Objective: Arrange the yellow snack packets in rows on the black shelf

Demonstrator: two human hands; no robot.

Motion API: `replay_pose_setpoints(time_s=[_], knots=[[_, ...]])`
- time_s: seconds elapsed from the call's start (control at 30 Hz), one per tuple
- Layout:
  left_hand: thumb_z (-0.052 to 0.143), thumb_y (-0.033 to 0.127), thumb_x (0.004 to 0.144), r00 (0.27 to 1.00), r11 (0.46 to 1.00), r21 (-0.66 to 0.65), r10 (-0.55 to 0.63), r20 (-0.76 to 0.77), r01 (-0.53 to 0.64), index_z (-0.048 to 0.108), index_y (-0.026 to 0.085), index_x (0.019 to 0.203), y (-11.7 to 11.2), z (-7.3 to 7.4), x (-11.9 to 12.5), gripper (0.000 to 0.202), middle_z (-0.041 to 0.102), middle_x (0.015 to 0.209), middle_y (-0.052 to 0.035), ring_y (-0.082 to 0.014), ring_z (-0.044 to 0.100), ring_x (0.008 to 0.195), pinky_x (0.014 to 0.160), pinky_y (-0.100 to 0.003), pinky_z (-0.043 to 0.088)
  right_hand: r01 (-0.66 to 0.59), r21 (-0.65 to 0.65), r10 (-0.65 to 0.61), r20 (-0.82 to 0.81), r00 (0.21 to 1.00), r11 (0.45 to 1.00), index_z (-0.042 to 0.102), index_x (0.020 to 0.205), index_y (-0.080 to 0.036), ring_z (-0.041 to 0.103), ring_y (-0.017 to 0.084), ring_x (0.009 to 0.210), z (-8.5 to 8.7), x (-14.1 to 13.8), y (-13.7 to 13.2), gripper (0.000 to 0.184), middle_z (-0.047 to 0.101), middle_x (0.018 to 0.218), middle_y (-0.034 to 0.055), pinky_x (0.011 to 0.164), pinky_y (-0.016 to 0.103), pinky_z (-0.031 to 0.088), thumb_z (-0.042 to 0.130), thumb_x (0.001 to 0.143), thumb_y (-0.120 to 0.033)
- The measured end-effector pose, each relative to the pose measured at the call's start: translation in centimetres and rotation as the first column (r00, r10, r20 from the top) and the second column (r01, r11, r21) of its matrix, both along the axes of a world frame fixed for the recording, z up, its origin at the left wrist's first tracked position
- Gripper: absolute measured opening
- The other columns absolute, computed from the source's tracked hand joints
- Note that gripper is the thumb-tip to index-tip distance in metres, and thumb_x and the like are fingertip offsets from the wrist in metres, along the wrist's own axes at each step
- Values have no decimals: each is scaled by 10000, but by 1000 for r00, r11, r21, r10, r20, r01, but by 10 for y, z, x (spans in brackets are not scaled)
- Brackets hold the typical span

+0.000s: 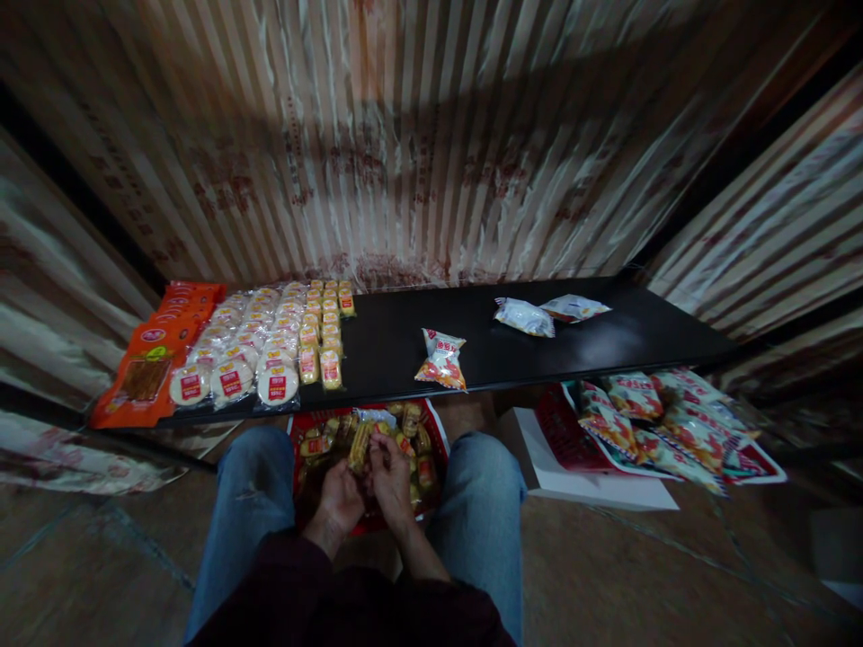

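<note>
Both my hands are down between my knees, over a red box (435, 422) full of small yellow snack packets. My left hand (341, 503) is curled, its fingers closed on packets in the box. My right hand (389, 472) pinches a yellow snack packet (360, 442) that sticks up from the box. Above the box runs a black shelf (512, 350). On its left part lie rows of yellow packets (328, 337), round white rice-cracker packs (233, 377) and orange packs (145, 377).
A lone snack bag (443, 358) stands at the shelf's front edge, and two clear bags (549, 314) lie further right. On the floor at right, an open white carton (607, 490) holds several red-and-white snack bags (664, 422). Striped plastic sheeting (404, 153) hangs behind.
</note>
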State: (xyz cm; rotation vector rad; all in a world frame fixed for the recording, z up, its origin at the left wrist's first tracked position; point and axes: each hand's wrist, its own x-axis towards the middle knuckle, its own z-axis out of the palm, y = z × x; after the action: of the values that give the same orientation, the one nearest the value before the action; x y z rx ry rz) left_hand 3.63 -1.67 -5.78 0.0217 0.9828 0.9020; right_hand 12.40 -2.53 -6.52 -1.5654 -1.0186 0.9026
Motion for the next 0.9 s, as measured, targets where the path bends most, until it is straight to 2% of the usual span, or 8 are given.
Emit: replay_pose_setpoints(time_s=[0.1,0.2,0.27,0.37,0.43,0.57,0.77,0.9], knots=[[462,183,779,997,999,16,50,-61,-50,603,158,757,3,2,1,145,618,596,-5,-133,587,552,629,-259,469,-23,-8,23,-41,999,1000,622,1031,-209,651,177,652,0,0,0,350,680,735,27,570,282,528,428,858,-443],[522,184,746,983,996,40,85,-161,-80,615,172,869,4,2,1,155,667,723,-9,-130,617,630,612,-240,457,-48,-4,48,-95,994,999,606,1047,-210,663,182,680,0,1,1,331,697,817,42,551,279,531,449,849,-425],[560,195,731,962,995,67,90,-257,-75,613,194,982,4,2,0,257,691,865,-14,-126,632,712,629,-227,452,-61,6,61,-91,994,998,598,1044,-204,672,192,776,1,1,1,318,699,905,59,642,296,545,466,842,-411],[599,277,727,889,993,118,46,-456,10,599,233,1101,1,3,-2,377,681,1028,-29,-148,636,833,693,-243,455,-73,13,73,-44,996,997,592,1054,-204,662,193,886,2,2,2,316,688,993,70,799,317,521,465,843,-402],[609,306,720,831,980,187,52,-554,63,606,225,1114,-2,5,-3,402,667,1088,-51,-180,623,932,764,-267,457,-79,9,80,-39,996,997,589,1058,-203,652,196,931,3,3,2,321,682,1019,75,849,321,501,465,841,-405],[604,239,717,746,932,341,142,-650,120,635,191,1060,-4,10,-3,347,646,1146,-68,-204,559,1092,916,-277,410,-90,3,90,-59,994,996,590,1056,-200,641,208,962,0,2,1,331,680,1038,79,877,341,489,491,823,-413],[605,245,721,698,913,360,131,-704,191,622,192,1108,-6,9,-2,391,646,1130,-78,-216,562,1058,909,-296,412,-59,-1,59,-110,992,998,593,1047,-193,627,217,1006,-10,3,1,332,664,1086,99,915,362,477,511,800,-398],[595,302,718,713,910,353,100,-695,217,598,186,1162,-8,7,-2,459,653,1074,-87,-200,600,892,745,-269,460,-10,-19,6,-178,984,1000,612,1013,-174,640,229,977,-10,5,2,347,679,1046,114,886,364,497,539,761,-402]])
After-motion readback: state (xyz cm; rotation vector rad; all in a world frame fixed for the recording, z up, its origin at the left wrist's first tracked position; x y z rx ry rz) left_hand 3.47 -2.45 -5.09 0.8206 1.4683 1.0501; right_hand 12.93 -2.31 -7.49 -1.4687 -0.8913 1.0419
